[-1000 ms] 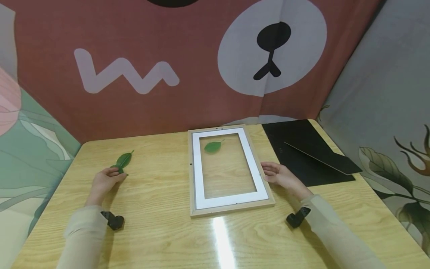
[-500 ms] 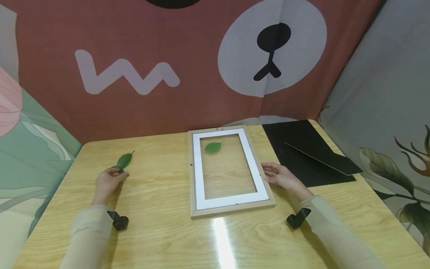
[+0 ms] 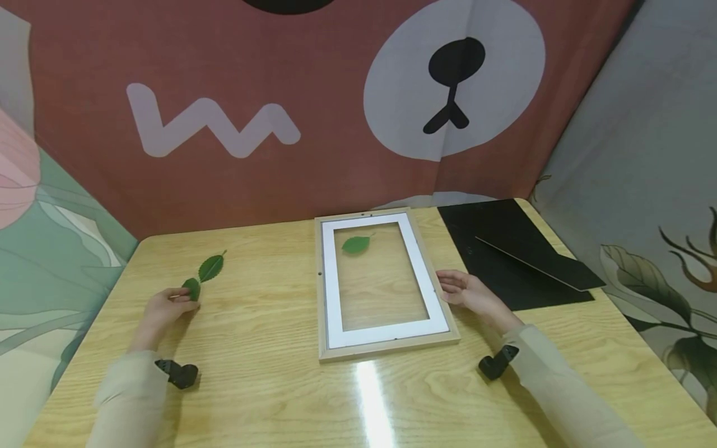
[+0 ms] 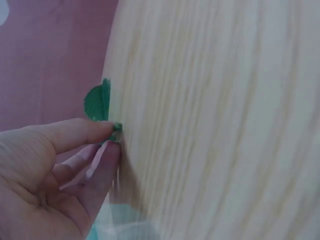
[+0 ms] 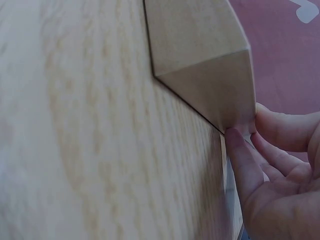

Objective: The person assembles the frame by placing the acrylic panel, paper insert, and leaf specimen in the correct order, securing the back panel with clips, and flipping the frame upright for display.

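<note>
A wooden picture frame (image 3: pixel 388 339) with a white mat (image 3: pixel 330 280) lies flat at the middle of the table. One green leaf (image 3: pixel 355 244) shows inside its opening. My right hand (image 3: pixel 473 295) holds the frame's right edge; in the right wrist view, thumb and a finger (image 5: pixel 242 160) meet the frame near its corner. At the left, my left hand (image 3: pixel 168 308) pinches a small green leaf (image 3: pixel 192 287) between thumb and fingers. Just beyond it lies a larger serrated leaf (image 3: pixel 211 267). The pinched leaf is mostly hidden by the fingers in the left wrist view.
Right of the frame lies a black backing board (image 3: pixel 476 224), with a second black panel (image 3: pixel 540 261) tilted on it. A printed fabric backdrop (image 3: pixel 224 186) rises along the wooden table's (image 3: pixel 257 386) far edge, with another at the right side.
My left hand has drawn back toward me and to the left with the small leaf, which now shows apart from the larger one. The right hand and frame stay put.
</note>
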A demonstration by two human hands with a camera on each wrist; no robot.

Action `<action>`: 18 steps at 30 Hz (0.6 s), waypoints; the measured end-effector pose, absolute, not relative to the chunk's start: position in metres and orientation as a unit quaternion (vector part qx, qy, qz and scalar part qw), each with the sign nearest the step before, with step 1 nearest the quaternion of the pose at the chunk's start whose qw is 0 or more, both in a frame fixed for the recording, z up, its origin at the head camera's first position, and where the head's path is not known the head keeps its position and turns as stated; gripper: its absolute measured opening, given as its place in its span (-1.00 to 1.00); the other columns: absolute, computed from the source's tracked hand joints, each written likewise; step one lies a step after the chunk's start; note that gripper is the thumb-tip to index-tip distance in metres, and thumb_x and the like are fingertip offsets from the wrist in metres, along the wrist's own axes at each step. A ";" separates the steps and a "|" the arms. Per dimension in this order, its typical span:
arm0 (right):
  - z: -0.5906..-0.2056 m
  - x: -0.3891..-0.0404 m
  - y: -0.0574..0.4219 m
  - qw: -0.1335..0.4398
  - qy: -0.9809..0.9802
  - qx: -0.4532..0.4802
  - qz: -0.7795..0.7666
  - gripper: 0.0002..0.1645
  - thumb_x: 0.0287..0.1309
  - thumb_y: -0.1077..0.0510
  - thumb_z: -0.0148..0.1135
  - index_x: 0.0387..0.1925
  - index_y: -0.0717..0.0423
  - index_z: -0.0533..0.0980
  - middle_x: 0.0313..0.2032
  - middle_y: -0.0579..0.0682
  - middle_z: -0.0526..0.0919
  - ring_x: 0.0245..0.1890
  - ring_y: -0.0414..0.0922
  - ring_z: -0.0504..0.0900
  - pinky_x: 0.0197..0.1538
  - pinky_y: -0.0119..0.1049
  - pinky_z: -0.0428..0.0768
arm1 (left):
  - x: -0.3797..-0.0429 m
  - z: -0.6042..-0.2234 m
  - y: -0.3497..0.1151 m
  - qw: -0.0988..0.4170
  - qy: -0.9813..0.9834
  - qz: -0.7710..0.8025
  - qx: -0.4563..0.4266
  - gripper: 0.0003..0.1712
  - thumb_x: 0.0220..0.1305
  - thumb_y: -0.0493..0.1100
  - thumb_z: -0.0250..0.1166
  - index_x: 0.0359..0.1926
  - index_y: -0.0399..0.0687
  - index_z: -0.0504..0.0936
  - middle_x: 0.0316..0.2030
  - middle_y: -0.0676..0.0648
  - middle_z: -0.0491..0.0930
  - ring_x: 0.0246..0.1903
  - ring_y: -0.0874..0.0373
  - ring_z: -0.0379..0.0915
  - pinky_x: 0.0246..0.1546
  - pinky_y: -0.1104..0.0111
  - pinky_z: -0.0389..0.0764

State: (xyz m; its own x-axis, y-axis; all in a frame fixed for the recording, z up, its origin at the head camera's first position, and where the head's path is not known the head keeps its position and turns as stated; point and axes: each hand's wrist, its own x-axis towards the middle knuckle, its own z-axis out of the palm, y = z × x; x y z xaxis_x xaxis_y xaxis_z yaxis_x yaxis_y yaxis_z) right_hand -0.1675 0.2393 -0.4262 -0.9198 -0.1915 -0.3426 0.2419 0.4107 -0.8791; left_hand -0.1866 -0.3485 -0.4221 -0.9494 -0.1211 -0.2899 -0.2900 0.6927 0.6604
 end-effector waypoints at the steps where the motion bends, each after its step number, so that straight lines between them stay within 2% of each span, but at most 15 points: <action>1: -0.426 -0.167 0.239 0.199 0.816 0.013 -0.542 -0.32 0.33 0.24 0.05 0.39 0.37 0.09 0.36 0.38 0.21 0.38 0.23 0.23 0.38 0.01 0.34 | -0.186 -0.421 -0.351 0.117 0.912 0.377 -0.109 -0.26 0.25 -0.13 0.25 0.27 -0.56 0.22 0.01 -0.38 0.55 -0.30 0.40 0.45 -0.24 0.56 0.50; 2: -0.427 -0.167 0.240 0.198 0.816 0.012 -0.543 -0.32 0.33 0.25 0.05 0.38 0.37 0.09 0.36 0.38 0.21 0.38 0.23 0.23 0.37 0.01 0.35 | -0.185 -0.421 -0.354 0.122 0.910 0.382 -0.107 -0.25 0.25 -0.13 0.26 0.28 -0.55 0.21 -0.01 -0.33 0.57 -0.34 0.54 0.38 -0.29 0.63 0.48; 4: -0.427 -0.167 0.240 0.196 0.816 0.007 -0.543 -0.32 0.33 0.25 0.05 0.38 0.38 0.08 0.36 0.39 0.21 0.38 0.23 0.23 0.36 -0.01 0.37 | -0.183 -0.420 -0.358 0.131 0.904 0.395 -0.100 -0.23 0.26 -0.16 0.25 0.31 -0.56 0.16 0.00 -0.32 0.58 -0.41 0.68 0.31 -0.34 0.70 0.47; 9: -0.428 -0.167 0.240 0.195 0.816 0.004 -0.544 -0.31 0.33 0.24 0.06 0.38 0.38 0.08 0.36 0.39 0.21 0.38 0.23 0.23 0.35 -0.04 0.39 | -0.177 -0.418 -0.364 0.144 0.895 0.412 -0.091 -0.21 0.30 -0.17 0.21 0.34 -0.59 0.07 0.07 -0.38 0.49 -0.42 0.72 0.33 -0.31 0.68 0.54; 11: -0.427 -0.167 0.240 0.196 0.816 0.007 -0.543 -0.31 0.33 0.23 0.07 0.38 0.37 0.09 0.36 0.38 0.21 0.38 0.23 0.23 0.36 -0.03 0.38 | -0.175 -0.419 -0.365 0.143 0.900 0.403 -0.089 -0.19 0.31 -0.10 0.22 0.33 -0.57 0.10 0.06 -0.37 0.51 -0.42 0.70 0.35 -0.31 0.65 0.55; 15: -0.427 -0.168 0.240 0.199 0.816 0.015 -0.542 -0.29 0.33 0.20 0.08 0.39 0.36 0.09 0.36 0.37 0.21 0.38 0.22 0.23 0.37 -0.01 0.35 | -0.174 -0.421 -0.367 0.145 0.910 0.378 -0.096 -0.17 0.28 0.09 0.23 0.28 -0.51 0.22 -0.19 -0.10 0.66 -0.43 0.59 0.43 -0.34 0.61 0.52; 18: -0.427 -0.168 0.240 0.199 0.816 0.016 -0.542 -0.29 0.33 0.19 0.08 0.39 0.36 0.09 0.37 0.37 0.21 0.38 0.22 0.23 0.37 -0.01 0.34 | -0.174 -0.423 -0.369 0.148 0.909 0.374 -0.103 -0.18 0.26 0.13 0.25 0.22 -0.49 0.29 -0.36 0.17 0.64 -0.45 0.53 0.48 -0.37 0.60 0.50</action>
State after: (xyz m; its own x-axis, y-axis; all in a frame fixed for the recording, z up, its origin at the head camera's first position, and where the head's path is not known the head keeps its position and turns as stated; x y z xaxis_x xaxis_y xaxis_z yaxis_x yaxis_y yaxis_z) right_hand -0.1679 0.2402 -0.4271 -0.9204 -0.1892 -0.3422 0.2423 0.4110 -0.8788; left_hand -0.1743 -0.3689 -0.4229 -0.9345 -0.0770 -0.3475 -0.2994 0.6981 0.6504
